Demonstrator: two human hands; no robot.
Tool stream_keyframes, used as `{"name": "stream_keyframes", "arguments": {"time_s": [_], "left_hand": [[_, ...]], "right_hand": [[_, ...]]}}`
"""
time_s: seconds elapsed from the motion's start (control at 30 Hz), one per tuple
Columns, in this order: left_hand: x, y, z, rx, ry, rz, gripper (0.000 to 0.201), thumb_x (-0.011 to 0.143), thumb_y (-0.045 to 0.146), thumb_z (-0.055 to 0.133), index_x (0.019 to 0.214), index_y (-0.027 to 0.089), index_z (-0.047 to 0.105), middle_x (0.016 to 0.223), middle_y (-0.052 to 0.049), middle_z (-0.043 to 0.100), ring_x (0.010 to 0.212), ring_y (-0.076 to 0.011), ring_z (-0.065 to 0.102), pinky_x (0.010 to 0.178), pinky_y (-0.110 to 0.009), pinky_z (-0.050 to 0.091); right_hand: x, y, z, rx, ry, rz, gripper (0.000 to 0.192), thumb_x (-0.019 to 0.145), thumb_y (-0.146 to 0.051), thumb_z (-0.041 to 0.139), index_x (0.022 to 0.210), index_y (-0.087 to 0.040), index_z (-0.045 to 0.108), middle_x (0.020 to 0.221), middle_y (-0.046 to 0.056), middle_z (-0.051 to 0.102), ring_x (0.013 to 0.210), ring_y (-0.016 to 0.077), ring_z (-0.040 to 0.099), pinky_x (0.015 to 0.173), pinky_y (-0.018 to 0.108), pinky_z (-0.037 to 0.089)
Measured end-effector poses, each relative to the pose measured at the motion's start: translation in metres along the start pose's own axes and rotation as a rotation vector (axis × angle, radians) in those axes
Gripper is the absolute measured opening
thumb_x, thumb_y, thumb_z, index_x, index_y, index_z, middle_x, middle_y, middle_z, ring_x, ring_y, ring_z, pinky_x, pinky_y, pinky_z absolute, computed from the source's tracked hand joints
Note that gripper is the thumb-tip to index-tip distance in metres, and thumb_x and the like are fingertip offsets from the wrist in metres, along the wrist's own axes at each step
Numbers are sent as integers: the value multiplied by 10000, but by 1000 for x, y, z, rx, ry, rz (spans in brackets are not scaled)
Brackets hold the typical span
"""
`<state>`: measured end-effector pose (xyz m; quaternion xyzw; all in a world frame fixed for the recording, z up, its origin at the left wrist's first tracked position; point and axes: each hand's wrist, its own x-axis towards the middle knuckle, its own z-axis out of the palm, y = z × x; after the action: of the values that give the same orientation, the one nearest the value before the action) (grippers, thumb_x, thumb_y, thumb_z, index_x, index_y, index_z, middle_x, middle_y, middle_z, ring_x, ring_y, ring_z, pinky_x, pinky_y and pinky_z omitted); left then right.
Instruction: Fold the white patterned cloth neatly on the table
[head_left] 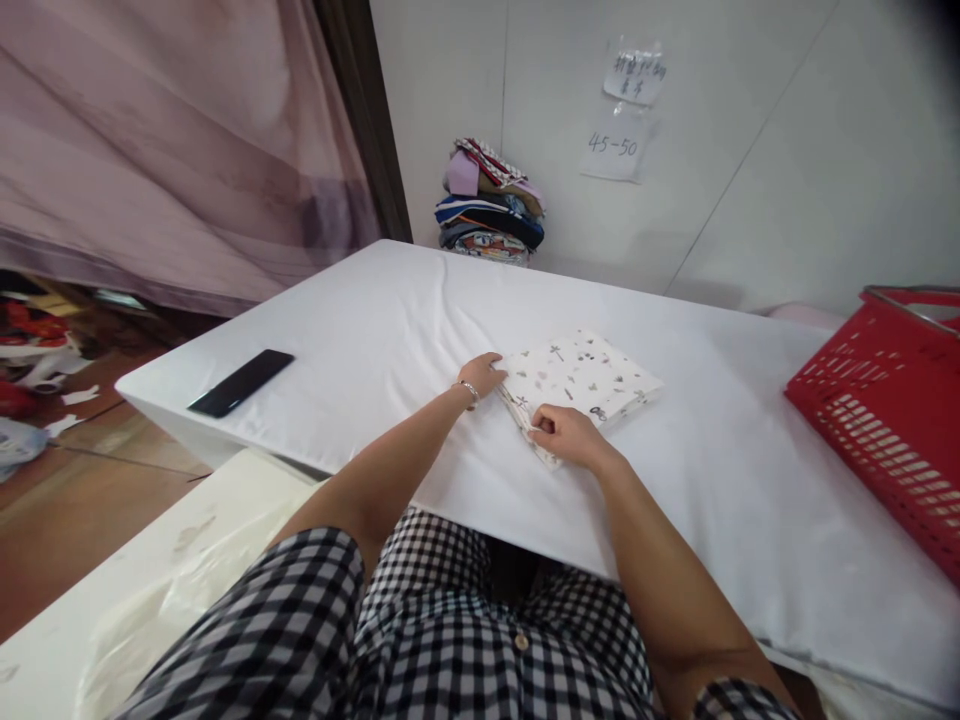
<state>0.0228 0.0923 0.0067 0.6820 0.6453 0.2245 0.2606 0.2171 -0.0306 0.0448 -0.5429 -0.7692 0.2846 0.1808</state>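
Down at the bottom of the view there's a black-and-white checked shirt (420,630), and both bare arms reach out from it over a white table (750,520). The right hand (571,436) sits on the near corner of a folded cloth (577,385), fingers curled in and pinching the edge there. The left hand (484,374) is just beside it on the cloth's left edge, fingers held together and pressing down; there's a thin bracelet (469,390) on that wrist. The cloth itself is white with little printed shapes, lying flat near the middle of the table, folded to a rough square.

Off to the left, well apart from the hands, a black phone (241,382) lies near the table edge. On the right a red basket (885,400) stands at the table's side, can't tell what's in it. Nothing sits between the hands and the cloth. Further back, against the wall, a stack of folded clothes (489,205) sits on the far table edge, with two paper notes (622,110) stuck above it. A pinkish curtain (172,140) hangs at the far left.
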Motion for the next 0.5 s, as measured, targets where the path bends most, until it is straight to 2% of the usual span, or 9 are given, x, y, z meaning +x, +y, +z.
{"name": "stream_keyframes", "arguments": {"time_s": [0.2, 0.4, 0.5], "left_hand": [[-12, -1, -7, -48, -12, -38, 448, 709, 307, 572, 1151, 235, 568, 991, -29, 650, 872, -181, 591, 796, -271, 463], [-33, -10, -10, -107, 81, -94, 404, 693, 275, 577, 1096, 248, 578, 1031, -12, 646, 868, -166, 593, 791, -271, 459], [-36, -10, -13, -90, 78, -111, 394, 691, 279, 574, 1084, 251, 583, 1017, -11, 649, 882, -172, 592, 789, -271, 455]], "right_hand": [[-1, 0, 0, 25, -14, 3, 143, 752, -355, 541, 696, -224, 555, 611, -56, 548, 571, 98, 470, 541, 218, 289], [1, 3, 4, 21, -9, -3, 145, 740, -354, 561, 678, -223, 569, 609, -53, 562, 578, 97, 482, 535, 214, 283], [2, 4, 5, 23, -3, -9, 150, 736, -358, 560, 674, -222, 571, 608, -54, 566, 570, 96, 482, 532, 212, 287]]}}
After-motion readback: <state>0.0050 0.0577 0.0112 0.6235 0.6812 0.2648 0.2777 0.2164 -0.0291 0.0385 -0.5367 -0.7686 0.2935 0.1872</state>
